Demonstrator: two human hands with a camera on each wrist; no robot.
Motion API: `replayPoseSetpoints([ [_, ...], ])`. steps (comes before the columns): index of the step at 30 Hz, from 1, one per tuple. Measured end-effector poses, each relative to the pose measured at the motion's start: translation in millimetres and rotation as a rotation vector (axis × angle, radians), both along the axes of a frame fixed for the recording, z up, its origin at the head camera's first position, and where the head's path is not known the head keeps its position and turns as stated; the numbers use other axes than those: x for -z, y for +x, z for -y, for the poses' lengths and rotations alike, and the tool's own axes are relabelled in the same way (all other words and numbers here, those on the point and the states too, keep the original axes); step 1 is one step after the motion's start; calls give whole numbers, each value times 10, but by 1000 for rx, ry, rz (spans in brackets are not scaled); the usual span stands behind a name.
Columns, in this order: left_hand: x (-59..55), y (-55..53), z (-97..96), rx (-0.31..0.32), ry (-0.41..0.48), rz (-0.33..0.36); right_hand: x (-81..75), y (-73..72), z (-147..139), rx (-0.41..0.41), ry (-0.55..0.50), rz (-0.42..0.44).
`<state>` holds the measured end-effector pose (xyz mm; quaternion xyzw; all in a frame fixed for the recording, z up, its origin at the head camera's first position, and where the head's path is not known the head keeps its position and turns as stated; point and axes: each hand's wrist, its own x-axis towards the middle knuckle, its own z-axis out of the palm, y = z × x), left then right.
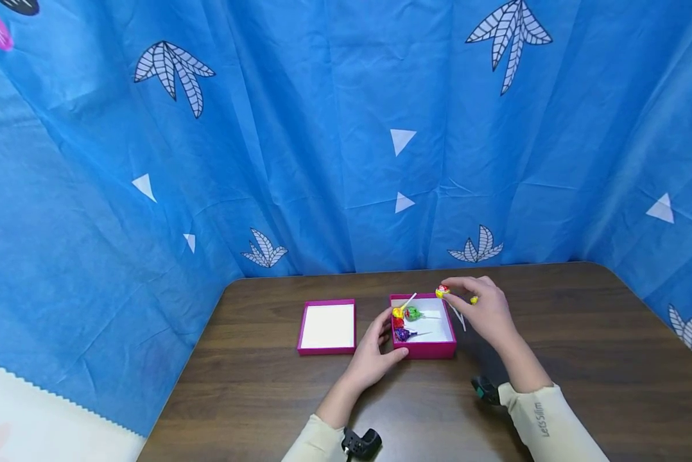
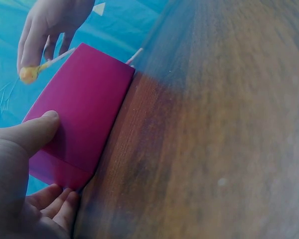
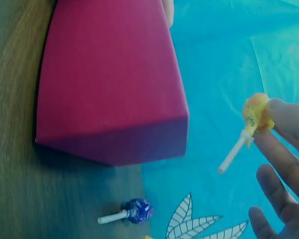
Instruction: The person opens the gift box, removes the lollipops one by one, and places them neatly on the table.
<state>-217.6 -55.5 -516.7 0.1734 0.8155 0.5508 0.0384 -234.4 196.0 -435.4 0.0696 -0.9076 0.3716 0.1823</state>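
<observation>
My right hand (image 1: 484, 309) pinches a yellow lollipop (image 1: 441, 292) by its wrapped head, just above the box's right rear corner. In the right wrist view the white stick of that lollipop (image 3: 258, 115) points down and away from the fingers. My left hand (image 1: 373, 357) grips the magenta box (image 1: 423, 350) at its front left corner, thumb on the front wall and fingers along the left side. Inside the box lie a green lollipop (image 1: 413, 313), a purple lollipop (image 1: 402, 334), a red lollipop (image 1: 398, 323) and a yellow one (image 1: 398, 312) whose stick leans on the rim.
Left of the box lies its magenta-edged lid (image 1: 327, 327), white inside facing up. A purple lollipop (image 3: 138, 211) rests on the wooden table (image 1: 253, 398) right of the box. Another yellow piece (image 1: 474, 299) shows behind my right hand. A blue curtain (image 1: 346, 160) hangs behind the table.
</observation>
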Motion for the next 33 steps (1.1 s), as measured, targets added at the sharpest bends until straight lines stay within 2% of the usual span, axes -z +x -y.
replayPoseSetpoints([
  [4, 1, 5, -5, 1, -5, -6, 19, -6, -116, 48, -3, -61],
  [10, 4, 10, -18, 5, -1, -15, 22, 10, -340, 136, -42, -71],
  [14, -1, 11, -15, -3, -10, -5, 16, 4, -471, 191, -73, -110],
  [21, 14, 22, -6, -4, -15, -1, 47, 1, -604, 281, -147, -146],
  [26, 23, 30, 4, -5, -5, -2, 72, 4, -648, 334, -192, -118],
  [33, 19, 13, 0, 2, -10, -18, 205, -20, -795, 384, -240, 11],
])
